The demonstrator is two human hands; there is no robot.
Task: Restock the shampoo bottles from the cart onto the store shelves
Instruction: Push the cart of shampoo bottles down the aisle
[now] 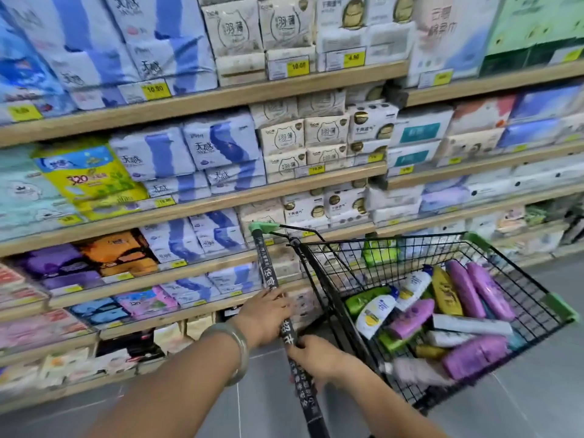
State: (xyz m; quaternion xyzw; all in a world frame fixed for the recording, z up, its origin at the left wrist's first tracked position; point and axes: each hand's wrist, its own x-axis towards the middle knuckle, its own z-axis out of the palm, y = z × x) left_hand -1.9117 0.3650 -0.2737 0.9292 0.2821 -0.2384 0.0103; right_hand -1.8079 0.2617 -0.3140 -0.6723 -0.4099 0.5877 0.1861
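Observation:
A black wire shopping cart (512,279) with green corner caps stands at the lower right. Inside it lie several shampoo bottles: purple ones (464,287), a white and blue one (374,312), a yellow one (445,292) and green ones (363,298). My left hand (264,314) grips the cart's black handle bar (267,267) from above; a pale bangle sits on that wrist. My right hand (319,355) grips the same bar lower down, closer to me. The wooden store shelves (202,102) run across the left and top of the view.
The shelves are packed with tissue and paper packs (221,143) in blue, white, yellow and purple wrapping, with yellow price tags (155,90) along the edges. Grey floor tiles (537,390) lie under and to the right of the cart. The cart stands close to the shelf front.

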